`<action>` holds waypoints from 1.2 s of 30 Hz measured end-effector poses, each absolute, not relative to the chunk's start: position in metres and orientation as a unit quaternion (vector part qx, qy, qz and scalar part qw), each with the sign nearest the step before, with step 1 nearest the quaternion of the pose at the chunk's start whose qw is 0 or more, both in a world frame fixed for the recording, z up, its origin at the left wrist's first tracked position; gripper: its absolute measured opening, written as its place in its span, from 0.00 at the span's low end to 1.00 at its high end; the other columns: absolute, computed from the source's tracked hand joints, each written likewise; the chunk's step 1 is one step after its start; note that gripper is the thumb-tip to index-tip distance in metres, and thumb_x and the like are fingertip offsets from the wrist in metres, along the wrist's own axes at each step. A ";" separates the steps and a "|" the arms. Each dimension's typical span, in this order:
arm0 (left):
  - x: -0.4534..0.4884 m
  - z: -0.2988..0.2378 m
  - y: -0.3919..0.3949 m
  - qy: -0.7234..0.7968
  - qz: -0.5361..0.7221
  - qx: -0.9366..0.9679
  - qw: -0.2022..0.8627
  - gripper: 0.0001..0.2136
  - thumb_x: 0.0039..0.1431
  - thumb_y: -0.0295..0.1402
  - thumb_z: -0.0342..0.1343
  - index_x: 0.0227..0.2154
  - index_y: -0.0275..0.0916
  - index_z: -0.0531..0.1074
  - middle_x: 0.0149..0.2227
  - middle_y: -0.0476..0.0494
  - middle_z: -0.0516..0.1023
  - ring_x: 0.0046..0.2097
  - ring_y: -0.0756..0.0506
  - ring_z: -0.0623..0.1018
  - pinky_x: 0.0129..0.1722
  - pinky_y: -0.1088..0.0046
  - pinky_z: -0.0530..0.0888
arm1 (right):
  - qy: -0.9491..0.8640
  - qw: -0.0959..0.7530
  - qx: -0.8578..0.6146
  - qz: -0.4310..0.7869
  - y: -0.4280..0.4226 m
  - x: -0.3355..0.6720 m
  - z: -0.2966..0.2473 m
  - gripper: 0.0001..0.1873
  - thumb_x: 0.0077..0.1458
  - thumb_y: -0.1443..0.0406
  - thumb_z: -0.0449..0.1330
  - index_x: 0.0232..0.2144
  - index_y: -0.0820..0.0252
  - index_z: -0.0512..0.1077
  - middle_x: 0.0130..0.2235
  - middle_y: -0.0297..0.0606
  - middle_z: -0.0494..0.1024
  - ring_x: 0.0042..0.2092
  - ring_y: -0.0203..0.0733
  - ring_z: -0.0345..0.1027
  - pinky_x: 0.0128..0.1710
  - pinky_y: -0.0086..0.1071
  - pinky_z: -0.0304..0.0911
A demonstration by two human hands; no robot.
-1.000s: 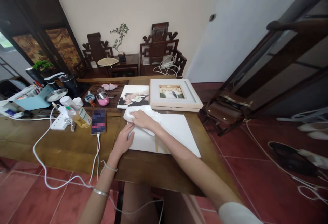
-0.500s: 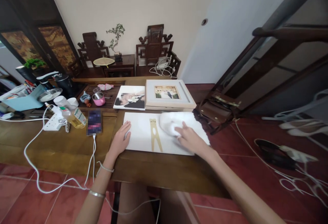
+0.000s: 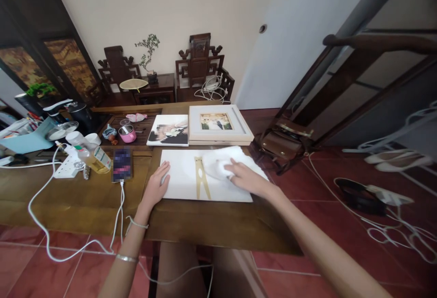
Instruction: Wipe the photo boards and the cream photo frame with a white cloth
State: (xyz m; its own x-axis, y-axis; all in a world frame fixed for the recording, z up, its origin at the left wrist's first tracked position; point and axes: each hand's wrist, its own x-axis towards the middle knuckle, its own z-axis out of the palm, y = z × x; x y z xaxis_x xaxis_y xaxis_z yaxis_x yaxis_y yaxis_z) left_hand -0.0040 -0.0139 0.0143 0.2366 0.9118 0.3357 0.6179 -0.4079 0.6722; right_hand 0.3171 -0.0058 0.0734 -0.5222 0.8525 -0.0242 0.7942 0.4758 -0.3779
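Note:
A white flat panel [image 3: 177,184] with a tan, long-legged figure [image 3: 199,175] on it lies on the brown wooden table in front of me. My left hand [image 3: 157,183] rests flat at the panel's left edge, its fingers stretched out. On the right half, my right hand [image 3: 244,177] presses on a white tissue-like cloth [image 3: 235,153], its fingers bent into the bunched part. The cloth spreads over the panel's upper right and hides what lies beneath. One end of the cloth looks ragged.
Behind the panel are a photo print [image 3: 169,129] and a framed picture [image 3: 218,124]. Leftward on the table are a phone [image 3: 122,164] on a cable, a bottle [image 3: 99,159], a power strip [image 3: 68,166] and a pink cup [image 3: 127,134]. A brown bag [image 3: 283,145] is at right.
My right hand and the cloth have moved slightly left over the panel. My left hand stays at the panel's edge. The whole view has shifted a little.

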 end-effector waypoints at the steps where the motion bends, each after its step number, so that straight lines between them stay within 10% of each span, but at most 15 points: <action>1: -0.004 0.014 -0.014 0.504 0.358 0.759 0.205 0.19 0.62 0.34 0.46 0.54 0.38 0.67 0.60 0.39 0.66 0.63 0.43 0.62 0.63 0.57 0.59 | -0.856 0.089 -0.480 0.170 0.009 0.314 0.072 0.14 0.45 0.75 0.46 0.29 0.58 0.68 0.35 0.41 0.78 0.51 0.50 0.68 0.60 0.47 0.48; 10: -0.003 0.016 -0.015 0.504 0.359 0.757 0.208 0.19 0.62 0.34 0.46 0.54 0.37 0.67 0.60 0.39 0.66 0.63 0.43 0.62 0.63 0.57 0.59 | -0.875 0.088 -0.447 0.166 -0.008 0.304 0.066 0.16 0.41 0.76 0.48 0.32 0.61 0.70 0.61 0.48 0.62 0.66 0.51 0.41 0.62 0.57 0.35; 20: -0.001 0.018 -0.017 0.502 0.362 0.755 0.214 0.19 0.62 0.34 0.47 0.54 0.39 0.67 0.60 0.41 0.66 0.63 0.43 0.62 0.64 0.56 0.58 | -0.864 0.046 -0.424 0.269 -0.093 0.323 0.090 0.18 0.38 0.77 0.47 0.29 0.56 0.69 0.60 0.37 0.65 0.65 0.48 0.47 0.65 0.51 0.36; 29: -0.003 0.016 -0.014 0.501 0.364 0.757 0.211 0.19 0.61 0.33 0.47 0.54 0.38 0.68 0.59 0.39 0.67 0.63 0.43 0.62 0.63 0.56 0.59 | -0.857 0.068 -0.494 0.127 0.030 0.307 0.074 0.11 0.46 0.74 0.47 0.29 0.59 0.68 0.32 0.41 0.77 0.44 0.51 0.70 0.56 0.46 0.51; 36: -0.001 0.018 -0.016 0.502 0.366 0.753 0.215 0.19 0.61 0.33 0.47 0.55 0.39 0.67 0.60 0.40 0.66 0.63 0.43 0.62 0.64 0.57 0.59 | -0.875 0.081 -0.452 0.152 -0.011 0.302 0.069 0.15 0.42 0.76 0.47 0.31 0.61 0.69 0.56 0.50 0.69 0.64 0.54 0.48 0.61 0.54 0.39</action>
State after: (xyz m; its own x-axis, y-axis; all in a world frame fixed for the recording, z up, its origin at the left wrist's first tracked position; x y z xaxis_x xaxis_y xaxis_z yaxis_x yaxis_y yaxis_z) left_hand -0.0009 -0.0164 0.0182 0.2277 0.9139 0.3361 0.5985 -0.4036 0.6920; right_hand 0.3023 -0.0111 0.0688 -0.5792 0.8152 0.0035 0.7660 0.5457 -0.3397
